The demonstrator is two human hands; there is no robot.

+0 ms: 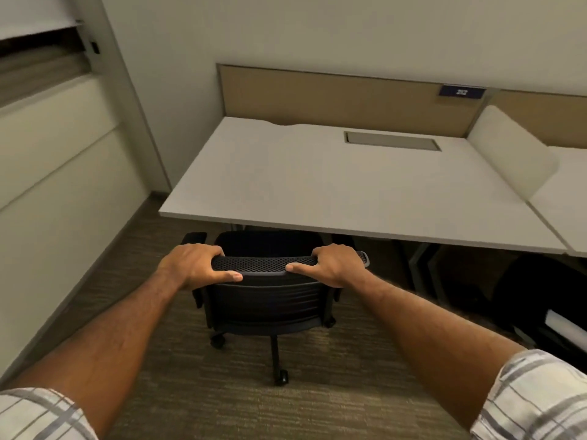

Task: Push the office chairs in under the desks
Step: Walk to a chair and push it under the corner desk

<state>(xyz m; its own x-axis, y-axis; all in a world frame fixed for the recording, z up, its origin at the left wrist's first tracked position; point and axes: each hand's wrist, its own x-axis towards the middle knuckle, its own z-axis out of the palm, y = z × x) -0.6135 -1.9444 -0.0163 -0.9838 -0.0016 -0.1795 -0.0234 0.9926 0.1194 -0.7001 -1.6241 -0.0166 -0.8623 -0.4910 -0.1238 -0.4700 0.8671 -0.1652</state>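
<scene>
A black office chair (263, 300) with a mesh backrest stands in front of a white desk (317, 192). Its seat reaches partly under the desk's front edge, while the backrest and wheeled base stay out on the carpet. My left hand (198, 265) grips the left end of the backrest's top edge, thumb along the near side. My right hand (332, 263) grips the right end the same way. The chair's left armrest (193, 239) shows just past the desk's front left corner.
A tan partition (349, 100) with a blue number label (462, 92) backs the desk. A white divider (511, 154) separates a second desk (568, 198) on the right, with dark things beneath it. A wall and cabinet panels (57, 173) run close on the left.
</scene>
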